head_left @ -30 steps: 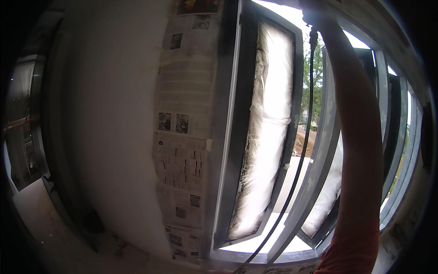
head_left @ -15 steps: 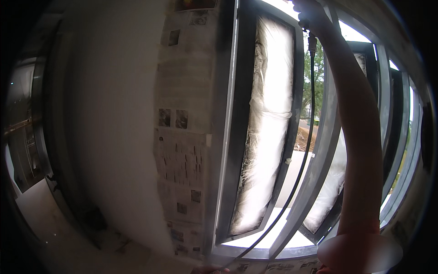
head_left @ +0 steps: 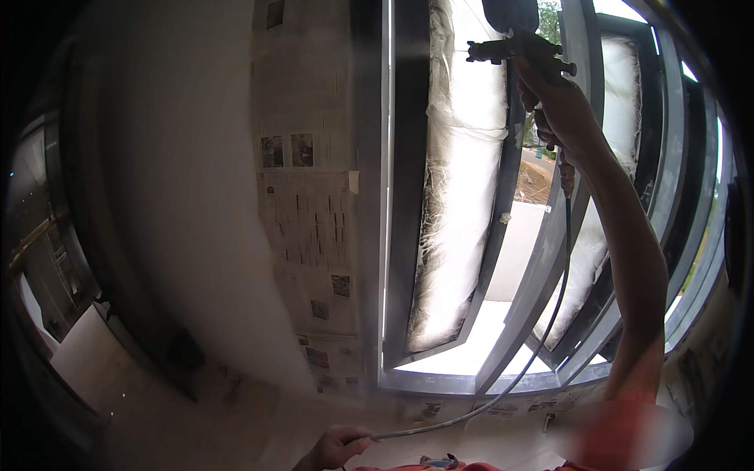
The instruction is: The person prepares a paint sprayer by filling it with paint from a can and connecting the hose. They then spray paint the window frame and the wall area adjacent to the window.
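Dim wall (head_left: 181, 196), glaring backlit window (head_left: 467, 180), dark vignetted rim, bent edges

A grey window frame (head_left: 440, 382) carries a tilted, dark-rimmed sash (head_left: 402, 212); crinkled pale plastic sheeting (head_left: 465, 188) lies directly over its pane, and a small whitish lump (head_left: 505, 217) sits on its right edge. To the left, the white wall (head_left: 173, 196) bears an upright newspaper strip (head_left: 302, 224) alongside the frame. More newspaper sheets (head_left: 503, 409) lie just below the frame's bottom rail. The brownish surface (head_left: 118, 377) at lower left, floor or wall, is too dim to tell.
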`<state>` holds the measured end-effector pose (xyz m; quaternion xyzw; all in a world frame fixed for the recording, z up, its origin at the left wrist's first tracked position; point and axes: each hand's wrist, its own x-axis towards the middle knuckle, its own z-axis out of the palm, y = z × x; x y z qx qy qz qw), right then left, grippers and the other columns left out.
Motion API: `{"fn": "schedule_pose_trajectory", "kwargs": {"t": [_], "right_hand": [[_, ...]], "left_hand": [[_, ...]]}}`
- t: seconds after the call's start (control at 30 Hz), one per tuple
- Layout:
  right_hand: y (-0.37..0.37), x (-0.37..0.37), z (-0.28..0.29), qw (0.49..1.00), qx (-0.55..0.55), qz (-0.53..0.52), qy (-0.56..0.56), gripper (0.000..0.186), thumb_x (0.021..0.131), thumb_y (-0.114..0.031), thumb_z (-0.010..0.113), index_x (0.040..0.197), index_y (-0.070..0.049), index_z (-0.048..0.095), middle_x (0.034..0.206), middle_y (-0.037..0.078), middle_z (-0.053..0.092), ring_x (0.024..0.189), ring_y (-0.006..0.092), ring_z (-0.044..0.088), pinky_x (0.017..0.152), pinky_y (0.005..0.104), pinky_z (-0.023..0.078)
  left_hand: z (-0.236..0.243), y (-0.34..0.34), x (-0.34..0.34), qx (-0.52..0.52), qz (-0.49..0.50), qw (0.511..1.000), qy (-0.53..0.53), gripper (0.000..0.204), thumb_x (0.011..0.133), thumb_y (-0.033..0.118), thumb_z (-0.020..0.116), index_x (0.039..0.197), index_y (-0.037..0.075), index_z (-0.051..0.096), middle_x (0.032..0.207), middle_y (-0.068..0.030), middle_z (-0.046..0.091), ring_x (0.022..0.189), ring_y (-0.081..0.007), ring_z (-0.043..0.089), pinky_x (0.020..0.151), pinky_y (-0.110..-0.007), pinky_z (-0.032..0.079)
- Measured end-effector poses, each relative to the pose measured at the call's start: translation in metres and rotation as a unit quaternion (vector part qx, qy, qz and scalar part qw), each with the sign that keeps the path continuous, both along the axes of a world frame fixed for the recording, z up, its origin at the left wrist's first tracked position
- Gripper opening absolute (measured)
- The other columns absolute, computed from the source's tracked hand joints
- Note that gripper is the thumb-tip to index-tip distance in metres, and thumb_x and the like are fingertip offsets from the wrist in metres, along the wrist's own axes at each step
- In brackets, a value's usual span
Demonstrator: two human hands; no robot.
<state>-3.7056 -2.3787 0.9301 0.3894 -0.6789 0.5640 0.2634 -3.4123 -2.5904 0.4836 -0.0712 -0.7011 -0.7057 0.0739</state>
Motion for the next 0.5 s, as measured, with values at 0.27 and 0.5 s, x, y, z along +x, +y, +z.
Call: {"fn": "schedule_pose_trajectory", "kwargs": {"t": [0.27, 0.5], "right_hand": [[0.037, 0.021, -0.064, 0.987, 0.108, -0.034, -0.116, 0.043, 0.095, -0.049, 0.059, 0.077, -0.011, 0.058, 0.055, -0.006, 0.046, 0.035, 0.0012, 0.031, 0.035, 0.0232, 0.021], [0.018, -0.005, -0.011, 0.999, 0.034, -0.012, -0.026, 0.043, 0.092, -0.054, 0.060, 0.081, -0.012, 0.058, 0.057, -0.007, 0.047, 0.037, 0.0006, 0.031, 0.037, 0.0225, 0.022]], "left_hand": [[-0.034, 0.004, 0.006, -0.028, -0.018, 0.999, -0.025, 0.020, 0.092, 0.006, 0.059, 0.106, -0.003, 0.069, 0.088, -0.0046, 0.068, 0.077, -0.0081, 0.058, 0.068, -0.024, 0.047], [-0.030, 0.017, -0.003, 0.020, -0.047, 0.998, -0.023, 0.021, 0.093, 0.009, 0.060, 0.108, -0.003, 0.069, 0.094, -0.0062, 0.069, 0.085, -0.0090, 0.060, 0.075, -0.025, 0.048]]}}
